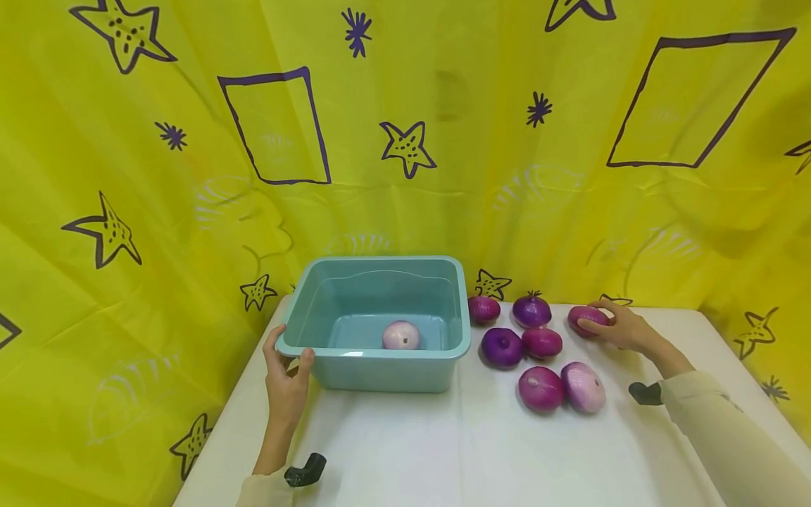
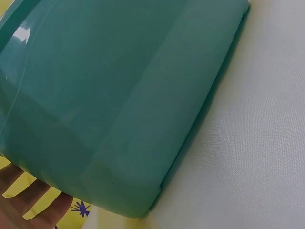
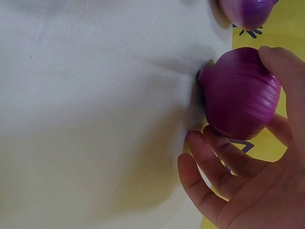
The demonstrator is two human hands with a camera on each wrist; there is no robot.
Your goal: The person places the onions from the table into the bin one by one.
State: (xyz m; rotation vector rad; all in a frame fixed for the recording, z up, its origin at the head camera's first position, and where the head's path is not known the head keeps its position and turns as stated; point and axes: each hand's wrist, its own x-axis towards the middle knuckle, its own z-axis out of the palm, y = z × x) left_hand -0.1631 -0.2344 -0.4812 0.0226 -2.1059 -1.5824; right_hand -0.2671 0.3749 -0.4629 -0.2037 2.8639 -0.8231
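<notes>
A teal plastic tub (image 1: pixel 380 373) stands on the white-covered table, with one pale purple onion (image 1: pixel 401 336) inside. My left hand (image 1: pixel 286 380) grips the tub's front left corner, thumb on the front wall and fingers round the side. In the left wrist view the tub's wall (image 2: pixel 109 95) fills most of the picture, the left hand's fingers (image 2: pixel 33 200) at its edge. At the far right, my right hand (image 1: pixel 624 327) holds a red onion (image 1: pixel 588 321) between thumb and fingers. The right wrist view shows this red onion (image 3: pixel 240 93) close over the cloth.
Several other onions lie between tub and right hand: a dark purple onion (image 1: pixel 503 348), a magenta onion (image 1: pixel 541 389) and a paler onion (image 1: pixel 583 387) among them. Behind the white table (image 1: pixel 405 451) hangs a yellow curtain (image 1: pixel 405 218) with star drawings, meeting its back edge.
</notes>
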